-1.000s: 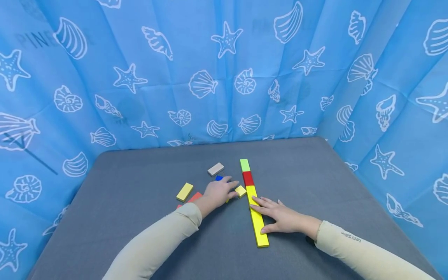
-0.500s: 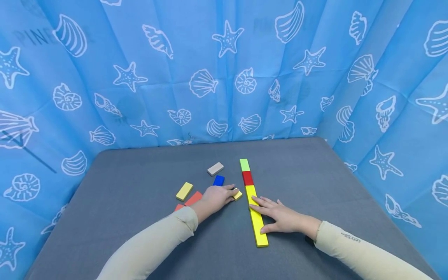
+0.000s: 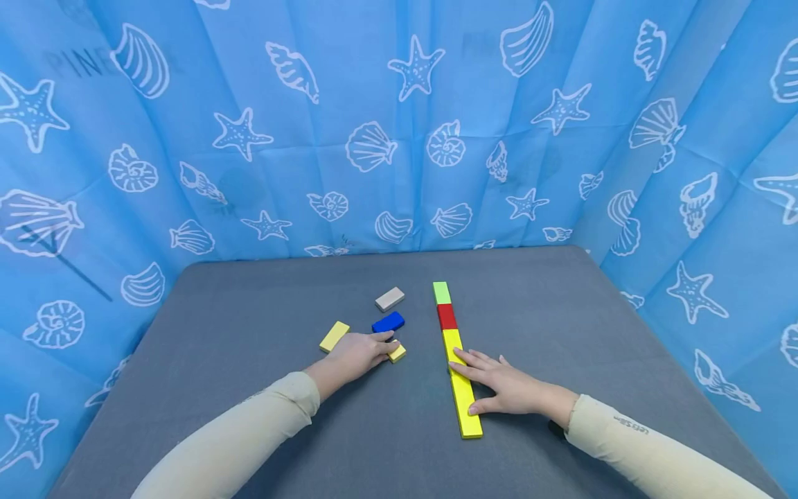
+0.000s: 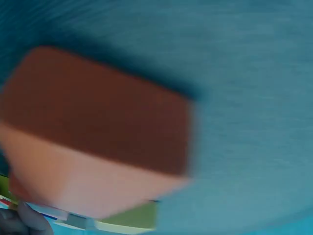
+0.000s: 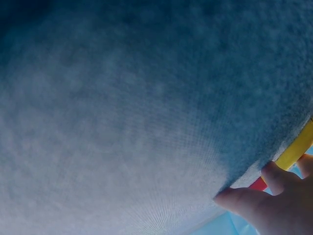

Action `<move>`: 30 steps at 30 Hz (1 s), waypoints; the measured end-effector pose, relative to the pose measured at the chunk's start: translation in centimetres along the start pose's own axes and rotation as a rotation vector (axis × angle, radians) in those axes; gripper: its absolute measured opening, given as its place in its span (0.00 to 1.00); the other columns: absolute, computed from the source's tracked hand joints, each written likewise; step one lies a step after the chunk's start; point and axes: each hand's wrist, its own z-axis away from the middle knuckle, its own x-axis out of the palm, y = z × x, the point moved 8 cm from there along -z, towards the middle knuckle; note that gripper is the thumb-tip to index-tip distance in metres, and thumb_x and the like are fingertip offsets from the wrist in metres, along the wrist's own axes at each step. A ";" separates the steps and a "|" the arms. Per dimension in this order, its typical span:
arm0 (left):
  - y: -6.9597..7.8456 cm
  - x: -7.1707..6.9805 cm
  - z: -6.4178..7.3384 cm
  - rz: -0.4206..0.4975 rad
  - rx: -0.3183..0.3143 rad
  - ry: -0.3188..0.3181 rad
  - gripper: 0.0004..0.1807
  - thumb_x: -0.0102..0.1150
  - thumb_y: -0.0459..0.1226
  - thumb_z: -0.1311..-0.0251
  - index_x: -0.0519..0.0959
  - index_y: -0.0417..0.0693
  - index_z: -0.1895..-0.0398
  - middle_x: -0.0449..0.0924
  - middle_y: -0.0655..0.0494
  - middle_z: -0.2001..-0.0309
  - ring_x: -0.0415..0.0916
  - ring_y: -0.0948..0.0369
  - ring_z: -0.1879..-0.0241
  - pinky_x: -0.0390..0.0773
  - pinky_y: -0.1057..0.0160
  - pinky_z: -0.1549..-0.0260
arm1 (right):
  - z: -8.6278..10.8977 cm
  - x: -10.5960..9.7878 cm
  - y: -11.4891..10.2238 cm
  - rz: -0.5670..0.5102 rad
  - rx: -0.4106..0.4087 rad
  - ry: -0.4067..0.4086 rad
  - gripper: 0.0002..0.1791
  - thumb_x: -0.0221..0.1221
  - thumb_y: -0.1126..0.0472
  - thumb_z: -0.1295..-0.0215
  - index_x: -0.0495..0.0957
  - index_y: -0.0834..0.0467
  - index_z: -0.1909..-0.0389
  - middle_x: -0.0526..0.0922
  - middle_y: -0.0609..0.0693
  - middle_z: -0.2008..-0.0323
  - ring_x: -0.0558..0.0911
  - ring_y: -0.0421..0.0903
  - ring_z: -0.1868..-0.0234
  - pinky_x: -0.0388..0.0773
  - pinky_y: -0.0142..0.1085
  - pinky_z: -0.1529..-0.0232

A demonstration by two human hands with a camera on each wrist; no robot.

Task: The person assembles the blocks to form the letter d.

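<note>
In the head view my left hand (image 3: 354,358) reaches over the loose blocks, its fingertips touching a small yellow block (image 3: 397,353). A blue block (image 3: 388,321) lies just beyond these fingers. A longer pale yellow block (image 3: 335,335) is behind the back of the hand. An orange-red block (image 4: 93,127) looms large and blurred in the left wrist view; the hand and wrist hide it from the head camera. My right hand (image 3: 508,385) rests with spread fingers on the yellow blocks (image 3: 464,405) of a straight row. A red block (image 3: 447,317) and a light green block (image 3: 441,292) continue that row.
A pale grey-beige block (image 3: 389,299) lies behind the blue one. Everything rests on a grey cloth-covered table (image 3: 536,305). Blue curtains (image 3: 349,90) with white shell prints stand along its back and sides.
My left hand has moved left, dragging the small yellow block away from the row. The blue block has turned, and the orange-red blocks are now covered. My right hand stays put.
</note>
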 end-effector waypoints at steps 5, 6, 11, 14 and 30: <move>-1.0 -0.4 1.0 0.001 0.034 0.050 0.20 0.60 0.39 0.34 0.78 0.54 0.39 0.74 0.53 0.37 0.81 0.55 0.52 0.80 0.58 0.59 | 0.1 -0.1 -0.1 -0.006 0.003 -0.001 0.46 0.58 0.37 0.37 0.56 0.55 0.25 0.48 0.55 0.24 0.47 0.63 0.26 0.42 0.74 0.41; -1.1 -0.4 1.2 0.002 0.044 0.055 0.20 0.59 0.38 0.34 0.78 0.53 0.39 0.74 0.52 0.37 0.81 0.55 0.52 0.80 0.58 0.58 | 0.1 -0.1 -0.1 -0.006 0.002 -0.002 0.46 0.58 0.37 0.37 0.56 0.55 0.25 0.48 0.55 0.24 0.47 0.63 0.26 0.42 0.74 0.41; -1.6 -1.0 1.1 0.040 0.050 0.041 0.19 0.56 0.38 0.31 0.77 0.51 0.38 0.74 0.49 0.37 0.80 0.55 0.50 0.79 0.57 0.59 | 0.0 0.0 0.0 -0.009 0.008 -0.004 0.46 0.58 0.37 0.38 0.55 0.54 0.25 0.48 0.55 0.24 0.47 0.62 0.26 0.42 0.74 0.41; -2.2 -1.4 0.2 0.044 -0.022 0.048 0.21 0.54 0.41 0.30 0.75 0.54 0.35 0.71 0.48 0.36 0.81 0.54 0.56 0.79 0.58 0.67 | 0.0 0.0 0.0 -0.008 0.015 -0.006 0.46 0.58 0.37 0.38 0.55 0.54 0.25 0.47 0.54 0.24 0.47 0.62 0.26 0.42 0.74 0.41; -2.4 -0.1 -3.5 -0.059 -0.175 -0.084 0.22 0.52 0.45 0.30 0.73 0.64 0.34 0.69 0.46 0.34 0.78 0.51 0.48 0.80 0.55 0.59 | 0.0 0.0 0.0 0.000 0.024 -0.011 0.43 0.58 0.38 0.37 0.58 0.53 0.25 0.48 0.53 0.24 0.47 0.61 0.26 0.42 0.73 0.40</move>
